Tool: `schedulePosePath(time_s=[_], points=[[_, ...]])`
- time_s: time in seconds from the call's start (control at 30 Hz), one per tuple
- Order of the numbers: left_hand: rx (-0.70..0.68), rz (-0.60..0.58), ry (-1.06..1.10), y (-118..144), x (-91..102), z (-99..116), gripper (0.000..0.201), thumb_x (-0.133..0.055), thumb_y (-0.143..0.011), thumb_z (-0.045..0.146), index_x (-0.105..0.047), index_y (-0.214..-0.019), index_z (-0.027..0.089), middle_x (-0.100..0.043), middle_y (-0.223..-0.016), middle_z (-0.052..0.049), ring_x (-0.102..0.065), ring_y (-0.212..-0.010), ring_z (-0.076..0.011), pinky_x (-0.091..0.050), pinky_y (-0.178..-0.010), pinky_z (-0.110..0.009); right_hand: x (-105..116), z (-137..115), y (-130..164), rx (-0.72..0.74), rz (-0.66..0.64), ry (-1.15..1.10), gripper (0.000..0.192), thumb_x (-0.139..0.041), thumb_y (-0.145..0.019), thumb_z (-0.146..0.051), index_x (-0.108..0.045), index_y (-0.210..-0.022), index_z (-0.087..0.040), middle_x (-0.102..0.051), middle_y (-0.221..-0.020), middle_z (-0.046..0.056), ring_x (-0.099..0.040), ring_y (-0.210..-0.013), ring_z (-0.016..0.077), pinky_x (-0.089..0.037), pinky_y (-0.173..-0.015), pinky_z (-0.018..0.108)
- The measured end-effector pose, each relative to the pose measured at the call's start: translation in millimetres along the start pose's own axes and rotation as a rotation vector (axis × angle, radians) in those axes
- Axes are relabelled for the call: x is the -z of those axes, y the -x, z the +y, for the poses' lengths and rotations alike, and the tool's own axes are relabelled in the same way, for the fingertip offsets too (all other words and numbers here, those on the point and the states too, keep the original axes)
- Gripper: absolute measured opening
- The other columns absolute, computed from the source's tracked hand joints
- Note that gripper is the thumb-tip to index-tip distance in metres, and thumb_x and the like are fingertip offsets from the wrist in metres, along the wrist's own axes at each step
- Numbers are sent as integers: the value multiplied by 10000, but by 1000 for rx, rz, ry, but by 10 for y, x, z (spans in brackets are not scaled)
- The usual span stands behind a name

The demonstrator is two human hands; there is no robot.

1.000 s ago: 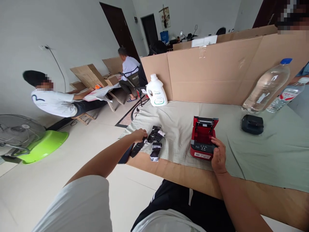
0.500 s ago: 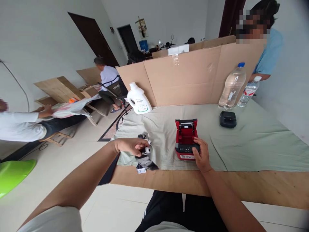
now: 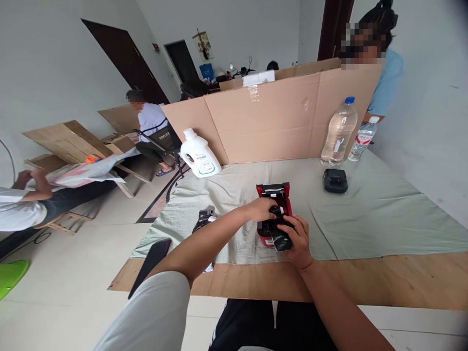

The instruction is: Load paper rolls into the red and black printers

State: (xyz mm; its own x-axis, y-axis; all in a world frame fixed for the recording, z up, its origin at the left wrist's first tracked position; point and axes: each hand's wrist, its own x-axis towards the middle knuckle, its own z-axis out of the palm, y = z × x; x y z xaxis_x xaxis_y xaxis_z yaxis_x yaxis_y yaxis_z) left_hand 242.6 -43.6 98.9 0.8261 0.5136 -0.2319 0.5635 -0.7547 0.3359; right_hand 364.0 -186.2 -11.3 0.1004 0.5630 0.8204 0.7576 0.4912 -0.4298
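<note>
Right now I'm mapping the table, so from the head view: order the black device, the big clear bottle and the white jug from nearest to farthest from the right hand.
From the right hand:
1. Black device, on the cloth, right and behind.
2. White jug, back left.
3. Big clear bottle, back right by the cardboard; close to the jug's distance, so that order is uncertain.

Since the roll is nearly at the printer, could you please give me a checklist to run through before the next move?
1. Lid of the red printer open: ok, it stands up at the back.
2. Black-wrapped roll held: ok, left hand and right hand both grip it.
3. Roll seated in the bay: cannot tell, the hands cover it.
4. Wrapping off the roll: not ok, black wrap still shows.
5. Spare rolls within reach on the cloth: ok.
</note>
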Motion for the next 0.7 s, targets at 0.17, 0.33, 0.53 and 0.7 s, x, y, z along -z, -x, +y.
schedulePosePath(time_s=[0.17,0.33,0.53,0.7], points=[[147,-8,-173,-93,-53,120,415,-654,-747,294,-578,-1141,186,-679,-1125,-75,-616,-1065,-247,-427,-942,-328,-10,15,26,-22,-27,-28,337,-562,-809,-319,-620,-1139,-278,-650,-1115,52,-516,-1152,288,-405,-980,488],[145,-91,-269,-139,-32,218,363,-642,-737,266,-604,-1091,192,-702,-1041,-87,-634,-1031,-275,-407,-972,-397,-14,26,20,-35,-37,-41,338,-559,-820,-310,-620,-1150,-274,-664,-1110,46,-534,-1134,279,-401,-970,471],[143,-110,-307,-127,1,327,311,-598,-729,198,-634,-1035,155,-703,-1018,-142,-646,-1004,-310,-457,-890,-408,-7,16,-2,-29,-37,-25,319,-543,-829,-300,-619,-1137,-264,-668,-1097,52,-546,-1115,274,-414,-954,476],[121,-120,-284,-80,34,330,322,-596,-736,187,-617,-1056,158,-687,-1073,-141,-641,-1002,-297,-489,-794,-345,7,9,-12,-19,-21,-19,311,-562,-821,-289,-616,-1127,-258,-667,-1092,58,-547,-1109,273,-423,-951,471]])
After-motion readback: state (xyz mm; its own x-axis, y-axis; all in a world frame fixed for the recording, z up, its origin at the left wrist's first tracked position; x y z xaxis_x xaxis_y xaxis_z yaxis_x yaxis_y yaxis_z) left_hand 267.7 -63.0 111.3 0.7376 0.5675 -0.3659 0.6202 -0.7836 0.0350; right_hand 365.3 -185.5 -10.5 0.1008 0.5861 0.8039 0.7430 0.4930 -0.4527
